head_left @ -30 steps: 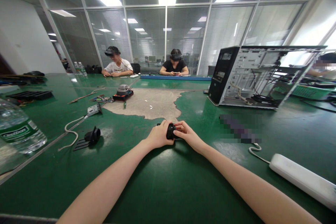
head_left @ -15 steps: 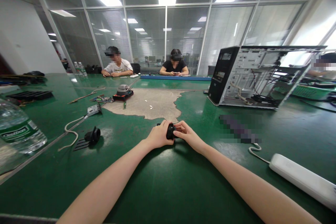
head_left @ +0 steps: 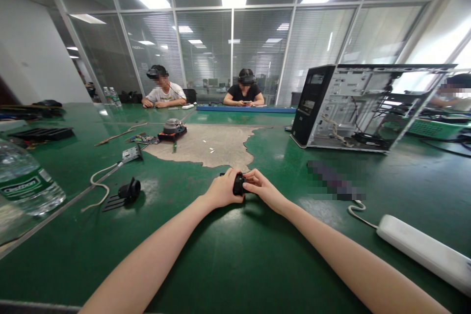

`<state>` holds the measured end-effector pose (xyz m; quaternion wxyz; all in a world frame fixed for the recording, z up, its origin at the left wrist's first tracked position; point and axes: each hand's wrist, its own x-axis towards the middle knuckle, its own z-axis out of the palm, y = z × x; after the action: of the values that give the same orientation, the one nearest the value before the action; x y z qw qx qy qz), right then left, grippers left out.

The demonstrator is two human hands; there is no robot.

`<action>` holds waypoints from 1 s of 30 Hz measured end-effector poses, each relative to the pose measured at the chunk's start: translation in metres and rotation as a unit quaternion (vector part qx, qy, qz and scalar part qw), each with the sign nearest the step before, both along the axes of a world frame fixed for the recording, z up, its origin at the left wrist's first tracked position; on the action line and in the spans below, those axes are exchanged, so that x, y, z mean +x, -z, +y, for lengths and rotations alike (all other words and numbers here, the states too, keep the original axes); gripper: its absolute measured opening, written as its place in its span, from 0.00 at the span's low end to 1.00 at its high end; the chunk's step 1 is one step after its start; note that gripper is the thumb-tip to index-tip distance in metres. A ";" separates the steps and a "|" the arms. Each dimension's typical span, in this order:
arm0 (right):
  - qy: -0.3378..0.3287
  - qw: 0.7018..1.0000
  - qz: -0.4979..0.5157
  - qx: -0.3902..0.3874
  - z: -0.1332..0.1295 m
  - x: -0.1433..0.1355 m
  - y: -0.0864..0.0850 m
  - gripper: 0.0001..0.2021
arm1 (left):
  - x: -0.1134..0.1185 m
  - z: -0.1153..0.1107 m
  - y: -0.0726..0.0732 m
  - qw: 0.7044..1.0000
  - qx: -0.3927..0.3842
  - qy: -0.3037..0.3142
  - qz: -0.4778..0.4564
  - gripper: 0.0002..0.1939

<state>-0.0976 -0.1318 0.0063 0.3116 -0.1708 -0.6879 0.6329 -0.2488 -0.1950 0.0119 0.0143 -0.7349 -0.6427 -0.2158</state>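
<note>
A black part [head_left: 239, 184] sat between the left hand [head_left: 222, 189], closed around it, and the right hand [head_left: 262, 186], fingers nearly closed on its edge; beyond and right of this grip, a computer case [head_left: 312, 108] looked partly stripped; work left on the part was unclear.

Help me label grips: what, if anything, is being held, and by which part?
A small black object: the left hand wraps over its left portion; the right hand holds its right end with the fingers.

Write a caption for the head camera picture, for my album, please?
Left hand and right hand hold a small black part above a green table, near an open computer case.
</note>
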 end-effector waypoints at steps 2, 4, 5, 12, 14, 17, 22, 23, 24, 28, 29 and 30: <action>0.010 1.000 0.001 -0.001 0.000 -0.001 0.001 0.12 | 0.000 0.000 0.001 1.000 0.001 -0.004 0.003 0.32; 0.015 1.000 0.000 -0.003 0.000 -0.002 0.002 0.12 | 0.000 0.001 0.001 1.000 -0.002 -0.006 0.006 0.32; 0.019 1.000 -0.004 -0.004 0.001 -0.002 0.003 0.13 | 0.000 0.001 0.001 1.000 -0.003 -0.007 0.007 0.32; -0.001 1.000 -0.018 -0.004 0.002 0.000 0.001 0.17 | -0.001 0.000 0.000 1.000 -0.005 -0.002 0.004 0.33; -0.016 1.000 -0.009 0.000 0.002 0.001 0.000 0.18 | -0.001 0.000 0.000 1.000 -0.009 -0.001 0.001 0.33; -0.004 1.000 -0.001 0.000 0.001 0.001 0.000 0.15 | 0.000 0.000 -0.001 1.000 -0.008 -0.002 -0.001 0.33; 0.020 1.000 -0.004 -0.003 -0.001 -0.001 0.001 0.13 | 0.002 -0.001 -0.004 1.000 -0.024 -0.013 0.001 0.32; 0.024 1.000 -0.009 -0.004 0.000 -0.002 0.002 0.13 | 0.002 -0.001 -0.004 1.000 -0.027 -0.015 0.001 0.32; 0.029 0.999 -0.014 -0.005 0.000 -0.002 0.002 0.14 | 0.002 -0.001 -0.004 0.999 -0.028 -0.016 0.001 0.32; 0.033 0.999 -0.028 -0.005 0.002 -0.001 0.004 0.14 | 0.001 0.000 -0.002 1.000 -0.017 -0.009 -0.002 0.33; 0.024 0.999 -0.026 -0.002 0.002 -0.001 0.003 0.15 | 0.001 0.000 -0.002 1.000 -0.013 -0.006 -0.003 0.33; 0.013 1.000 -0.023 0.002 0.002 0.000 0.002 0.16 | 0.001 0.000 -0.002 1.000 -0.011 -0.003 -0.003 0.33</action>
<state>-0.0979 -0.1300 0.0039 0.3046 -0.1933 -0.6940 0.6231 -0.2481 -0.1953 0.0137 0.0044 -0.7326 -0.6471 -0.2110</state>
